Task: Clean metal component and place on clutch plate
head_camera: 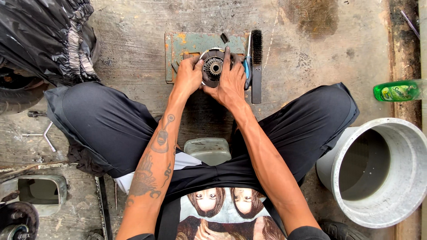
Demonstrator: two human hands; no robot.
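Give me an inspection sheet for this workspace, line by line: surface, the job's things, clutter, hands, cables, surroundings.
Surface: stained concrete floor, rusty metal plate laid on it.
Job's things: round geared part on the plate.
Clutter: black brush, T-handle wrench, green bottle.
Hands: left hand and right hand both grip the geared part.
Cables: nothing seen.
Surroundings: grey bucket, black plastic sheet, tyre.

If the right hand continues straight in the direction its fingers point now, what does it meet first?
The right hand points away from the person, over the round gear assembly. Beyond its fingertips comes the far edge of the rusty metal plate, then bare concrete; height is unclear.
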